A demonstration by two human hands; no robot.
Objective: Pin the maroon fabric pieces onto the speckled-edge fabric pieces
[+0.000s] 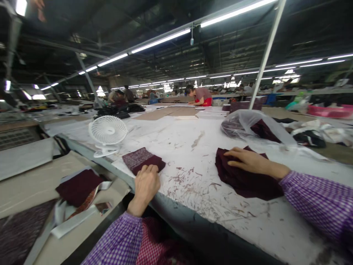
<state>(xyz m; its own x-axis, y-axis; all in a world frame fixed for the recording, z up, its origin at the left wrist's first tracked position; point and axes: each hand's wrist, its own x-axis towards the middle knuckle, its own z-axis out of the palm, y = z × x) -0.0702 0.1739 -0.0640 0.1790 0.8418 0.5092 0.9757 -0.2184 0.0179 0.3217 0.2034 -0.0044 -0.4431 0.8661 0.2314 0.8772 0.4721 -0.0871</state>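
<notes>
My left hand (pixel 146 186) is at the near edge of the white table, its fingers curled closed on the near edge of a small stack of maroon fabric pieces (pixel 142 159). The top of that stack has a speckled grey-maroon band. Farther right, my right hand (pixel 245 160) lies over a loose pile of dark maroon fabric (pixel 248 186). Its fingers are stretched out and slightly apart across the top of the cloth. The right thumb is hidden.
A white fan (pixel 108 132) stands left on the table (pixel 187 143). Behind my right hand lies a clear plastic bag (pixel 237 125) with maroon cloth. Fabric scraps (pixel 79 187) lie on a lower surface at left. A metal pole (pixel 267 55) rises at right. A co-worker (pixel 201 96) bends over the far end.
</notes>
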